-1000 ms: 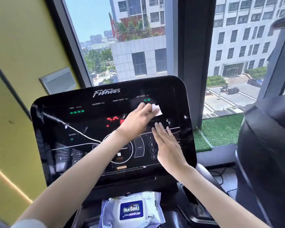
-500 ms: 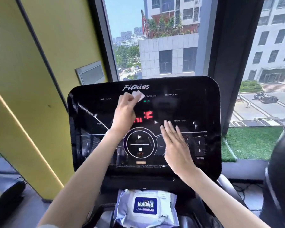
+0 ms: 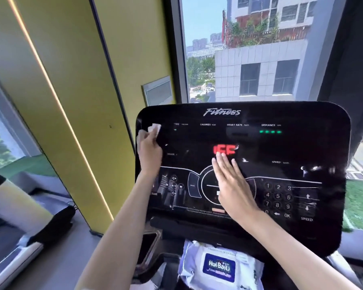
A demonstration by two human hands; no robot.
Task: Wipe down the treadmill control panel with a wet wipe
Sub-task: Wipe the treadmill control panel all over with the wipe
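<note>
Crumpled white wet wipe (image 3: 154,129) at the top-left corner of the glossy black treadmill control panel (image 3: 302,147)
The left hand (image 3: 149,149) grips it, with the panel's rounded edge just left of the hand. Press flat and stroke in overlapping rows to the hand's right, where the top band lies open; the right hand (image 3: 233,185), fingers straight, rests flat below that.

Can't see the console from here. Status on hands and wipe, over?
Left hand grips wet wipe at control panel upper-left corner. Right hand flat on panel centre. Wipe pack below; nothing else on panel.
</note>
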